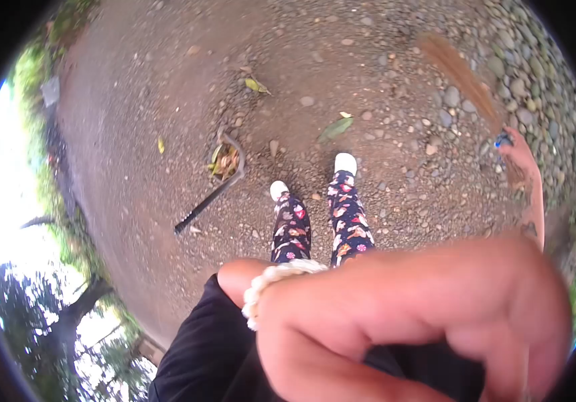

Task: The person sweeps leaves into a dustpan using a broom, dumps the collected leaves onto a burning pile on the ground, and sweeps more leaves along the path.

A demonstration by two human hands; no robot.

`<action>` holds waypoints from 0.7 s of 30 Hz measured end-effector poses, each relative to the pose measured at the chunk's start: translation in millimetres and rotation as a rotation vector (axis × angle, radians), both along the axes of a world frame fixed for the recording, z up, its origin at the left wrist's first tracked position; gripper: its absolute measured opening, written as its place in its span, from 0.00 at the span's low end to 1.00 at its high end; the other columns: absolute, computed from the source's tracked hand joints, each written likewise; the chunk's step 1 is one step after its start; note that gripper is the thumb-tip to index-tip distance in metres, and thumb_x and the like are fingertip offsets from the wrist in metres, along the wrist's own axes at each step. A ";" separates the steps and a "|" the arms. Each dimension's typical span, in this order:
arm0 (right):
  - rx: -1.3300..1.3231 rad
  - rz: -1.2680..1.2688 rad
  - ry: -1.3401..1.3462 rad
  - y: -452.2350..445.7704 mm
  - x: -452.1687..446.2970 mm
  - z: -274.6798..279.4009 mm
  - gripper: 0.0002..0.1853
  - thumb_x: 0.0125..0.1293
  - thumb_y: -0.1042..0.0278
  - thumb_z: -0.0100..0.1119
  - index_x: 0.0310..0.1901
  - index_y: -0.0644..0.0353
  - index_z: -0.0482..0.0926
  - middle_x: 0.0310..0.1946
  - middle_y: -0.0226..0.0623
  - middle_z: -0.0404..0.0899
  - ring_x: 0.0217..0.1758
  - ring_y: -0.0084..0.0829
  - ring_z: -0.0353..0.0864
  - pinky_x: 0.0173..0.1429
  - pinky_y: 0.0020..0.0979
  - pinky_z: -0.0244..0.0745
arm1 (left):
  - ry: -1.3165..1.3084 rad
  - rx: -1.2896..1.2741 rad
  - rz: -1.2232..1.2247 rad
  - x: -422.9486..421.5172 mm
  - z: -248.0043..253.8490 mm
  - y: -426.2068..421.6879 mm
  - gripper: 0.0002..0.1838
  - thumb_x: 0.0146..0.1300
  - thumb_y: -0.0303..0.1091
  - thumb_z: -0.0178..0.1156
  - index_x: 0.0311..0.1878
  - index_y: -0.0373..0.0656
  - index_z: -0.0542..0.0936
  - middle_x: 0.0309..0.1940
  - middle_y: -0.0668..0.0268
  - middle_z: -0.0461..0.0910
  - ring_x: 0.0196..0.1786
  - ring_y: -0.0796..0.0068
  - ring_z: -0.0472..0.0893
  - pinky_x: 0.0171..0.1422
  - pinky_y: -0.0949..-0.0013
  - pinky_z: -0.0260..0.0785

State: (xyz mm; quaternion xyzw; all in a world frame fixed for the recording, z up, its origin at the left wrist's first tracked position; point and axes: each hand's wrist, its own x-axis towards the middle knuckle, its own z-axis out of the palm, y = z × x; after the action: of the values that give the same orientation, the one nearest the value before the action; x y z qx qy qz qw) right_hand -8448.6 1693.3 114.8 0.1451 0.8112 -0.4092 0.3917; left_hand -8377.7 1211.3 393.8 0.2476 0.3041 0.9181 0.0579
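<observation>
Over pebbled ground (395, 221), the right hand (518, 146) on my remote feed held a broom (463, 79), fingers wrapped around it. A dustpan (240, 172) of leaves (224, 163) lay left of the feet. The left hand (445, 295) loomed close, fingers bent; I couldn't tell whether they pinched anything.

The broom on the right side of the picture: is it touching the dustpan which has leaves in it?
Apart. The head view shows a wide stretch of stony ground between the broom and the dustpan.
</observation>
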 end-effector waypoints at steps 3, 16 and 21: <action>0.437 0.300 0.236 -53.8 -46.3 -44.6 0.33 0.40 0.71 0.59 0.53 0.64 0.62 0.37 0.41 0.72 0.36 0.28 0.73 0.41 0.28 0.68 | -0.071 0.025 0.003 5.1 2.9 0.6 0.10 0.53 0.36 0.53 0.27 0.39 0.73 0.25 0.64 0.70 0.28 0.75 0.70 0.33 0.75 0.63; -0.066 -0.043 -0.371 -141.4 100.0 104.6 0.34 0.42 0.77 0.58 0.55 0.63 0.58 0.38 0.40 0.71 0.38 0.30 0.73 0.41 0.26 0.71 | -0.271 0.386 -0.102 29.3 3.1 0.2 0.15 0.56 0.43 0.54 0.23 0.40 0.73 0.20 0.67 0.68 0.24 0.74 0.69 0.30 0.75 0.62; -0.351 -0.529 -0.620 -267.2 169.7 88.8 0.18 0.51 0.61 0.55 0.40 0.64 0.68 0.27 0.35 0.74 0.24 0.27 0.74 0.28 0.25 0.71 | -0.201 0.464 -0.277 51.9 5.1 -22.8 0.15 0.55 0.43 0.57 0.30 0.38 0.75 0.27 0.66 0.69 0.31 0.76 0.70 0.35 0.76 0.61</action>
State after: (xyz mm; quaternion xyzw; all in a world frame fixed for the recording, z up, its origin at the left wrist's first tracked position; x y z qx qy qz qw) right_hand -8278.9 1426.0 203.6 0.3948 0.5088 -0.5639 0.5170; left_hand -8325.9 1188.5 399.0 0.2013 0.0417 0.9664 0.1545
